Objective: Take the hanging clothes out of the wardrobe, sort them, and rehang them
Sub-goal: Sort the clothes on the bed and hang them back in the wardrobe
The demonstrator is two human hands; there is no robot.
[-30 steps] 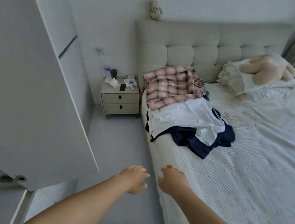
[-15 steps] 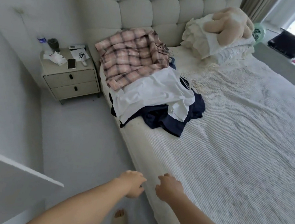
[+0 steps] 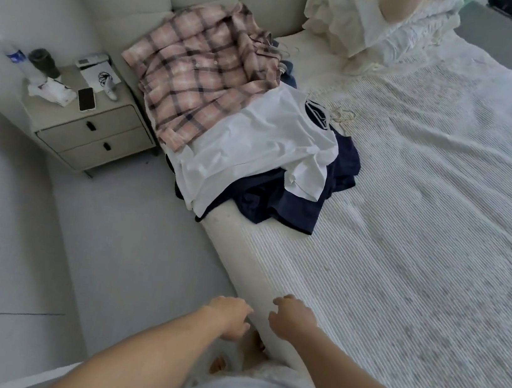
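Note:
A heap of clothes lies on the left side of the bed [image 3: 421,250]: a pink plaid shirt [image 3: 198,80] on top near the headboard, a white shirt [image 3: 256,138] below it, and dark navy garments [image 3: 279,203] underneath. A white hanger [image 3: 319,117] shows at the white shirt's collar. My left hand [image 3: 227,316] and my right hand [image 3: 291,319] reach forward side by side over the bed's near edge, well short of the heap. Both hold nothing, with fingers loosely curled.
A two-drawer nightstand [image 3: 91,138] stands left of the bed with a phone [image 3: 86,99], a dark cup [image 3: 43,62], a bottle and papers on it. Pillows and a plush toy [image 3: 393,6] lie at the bed's head. Grey floor [image 3: 110,239] runs between wall and bed.
The view has swung right and down from the wardrobe door toward the bed, and the clothes heap is now closer. Both hands stay extended and empty.

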